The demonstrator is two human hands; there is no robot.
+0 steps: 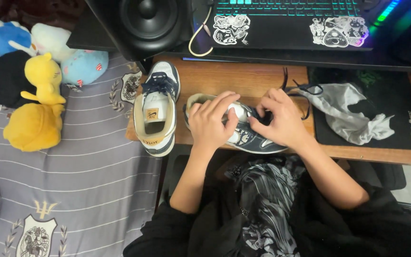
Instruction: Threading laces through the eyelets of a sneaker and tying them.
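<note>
Head view: both hands, left hand pressing, right hand pinching a dark lace, work the half-laced sneaker; at nine o'clock its mate sits laced.

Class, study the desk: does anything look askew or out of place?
Yes. The laced navy and white sneaker overhangs the wooden desk's left edge, and a crumpled grey cloth sprawls across the black mouse mat.

a bedroom at home, with a desk pushed up against the bed: a wooden desk carries a laptop with a lit keyboard and a black speaker, while plush toys sit on the grey striped bedsheet alongside.
</note>
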